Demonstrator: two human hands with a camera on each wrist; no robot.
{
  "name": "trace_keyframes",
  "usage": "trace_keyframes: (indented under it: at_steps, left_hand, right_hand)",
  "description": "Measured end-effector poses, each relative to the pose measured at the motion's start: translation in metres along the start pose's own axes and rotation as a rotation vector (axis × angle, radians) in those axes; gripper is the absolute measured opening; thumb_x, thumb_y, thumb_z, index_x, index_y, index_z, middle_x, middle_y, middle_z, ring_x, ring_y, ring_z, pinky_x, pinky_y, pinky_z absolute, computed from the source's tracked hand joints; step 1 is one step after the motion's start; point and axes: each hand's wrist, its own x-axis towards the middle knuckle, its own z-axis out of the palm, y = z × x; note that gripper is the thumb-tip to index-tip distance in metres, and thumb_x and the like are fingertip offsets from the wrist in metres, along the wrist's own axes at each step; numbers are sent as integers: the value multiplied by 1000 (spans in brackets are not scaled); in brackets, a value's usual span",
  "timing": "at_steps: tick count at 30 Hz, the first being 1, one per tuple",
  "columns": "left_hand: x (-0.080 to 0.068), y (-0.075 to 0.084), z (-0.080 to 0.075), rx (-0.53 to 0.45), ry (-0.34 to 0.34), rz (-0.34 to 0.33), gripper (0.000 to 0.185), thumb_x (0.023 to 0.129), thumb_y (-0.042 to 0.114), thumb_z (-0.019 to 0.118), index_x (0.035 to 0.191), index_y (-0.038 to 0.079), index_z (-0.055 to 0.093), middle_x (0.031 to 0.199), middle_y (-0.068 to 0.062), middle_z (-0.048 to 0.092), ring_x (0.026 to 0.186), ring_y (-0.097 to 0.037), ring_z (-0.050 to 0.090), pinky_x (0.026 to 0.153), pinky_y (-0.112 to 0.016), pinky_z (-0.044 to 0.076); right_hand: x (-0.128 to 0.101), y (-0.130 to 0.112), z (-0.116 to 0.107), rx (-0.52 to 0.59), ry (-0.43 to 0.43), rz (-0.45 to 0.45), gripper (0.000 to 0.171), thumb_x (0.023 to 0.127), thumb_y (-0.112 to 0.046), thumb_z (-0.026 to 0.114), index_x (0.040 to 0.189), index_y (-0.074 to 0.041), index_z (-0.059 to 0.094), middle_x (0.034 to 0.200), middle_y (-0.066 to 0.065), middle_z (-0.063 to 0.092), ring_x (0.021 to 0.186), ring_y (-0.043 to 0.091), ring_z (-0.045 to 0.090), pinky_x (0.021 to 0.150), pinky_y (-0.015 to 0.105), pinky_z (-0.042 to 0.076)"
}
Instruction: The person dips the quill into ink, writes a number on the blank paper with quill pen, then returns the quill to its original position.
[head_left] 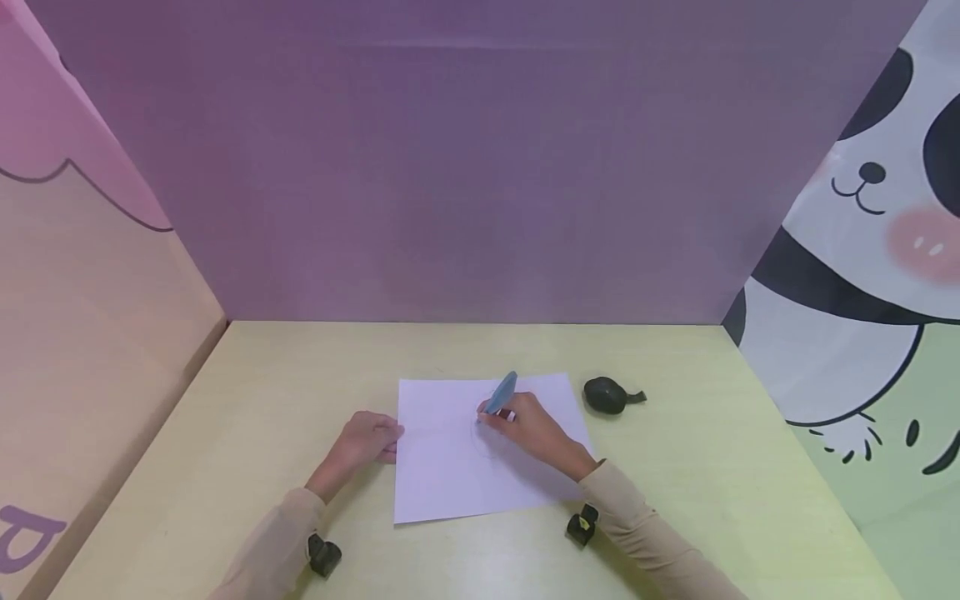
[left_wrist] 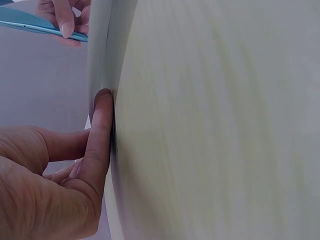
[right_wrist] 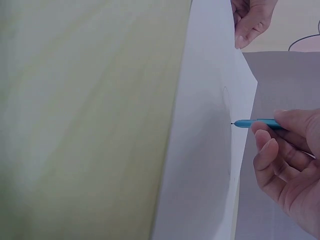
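Observation:
A sheet of white paper [head_left: 435,475] lies on the pale wooden table. My right hand [head_left: 534,429] pinches a teal pen [right_wrist: 252,123] between thumb and fingers, and its tip meets the sheet. The pen's broad, leaf-shaped blue top [head_left: 502,390] rises above the fingers. A faint curved line [right_wrist: 226,92] runs on the paper by the tip. At the sheet's left edge is my left hand [head_left: 367,437], its thumb and fingertips resting there. The left wrist view shows one finger [left_wrist: 102,125] stretched fairly straight along that edge.
Right of the paper's upper corner sits a dark, rounded, eggplant-like thing [head_left: 604,396] with a short stem. A purple panel [head_left: 480,167] stands along the table's [head_left: 300,375] far edge. Printed walls flank both sides, a panda [head_left: 847,317] on the right one.

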Motion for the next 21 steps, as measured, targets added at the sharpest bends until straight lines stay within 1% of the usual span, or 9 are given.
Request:
trace_keyframes:
  at_steps: [2,8,11,17,21]
  left_hand:
    - [0,0,0,-4,-3,5,30,102,0,58,122,-23,61,93,-22,69,80,-22,72,75,-37,68]
    - [1,0,2,-7,-3,8,30,102,0,58,122,-22,61,93,-21,70,81,-21,71,75,-36,68]
    - [2,1,2,1,-2,10,30,102,0,58,122,-22,61,94,-23,70,81,-21,71,75,-36,68]
    - [2,-1,2,-27,2,26,28,101,-3,59,119,-23,61,90,-22,70,78,-21,71,73,-36,68]
    - [1,-1,3,-27,0,25,28,102,-2,58,119,-23,61,91,-21,69,79,-20,70,74,-36,68]
  right_hand:
    - [0,1,1,-2,0,1,13,99,-9,70,106,-1,79,94,7,77,80,5,61,72,19,56]
    - [1,1,1,-7,1,-13,13,100,-9,70,106,-2,79,95,6,78,81,7,64,73,20,57]
    - [1,0,0,-1,2,-9,13,100,-9,70,106,-2,79,97,7,78,83,7,64,74,20,58]
    - [0,-3,2,6,-4,8,14,100,-9,70,107,-1,79,98,7,79,83,8,64,74,20,57]
    - [-1,-3,2,-5,-7,5,14,101,-9,69,107,-2,79,98,6,79,84,9,64,74,20,57]
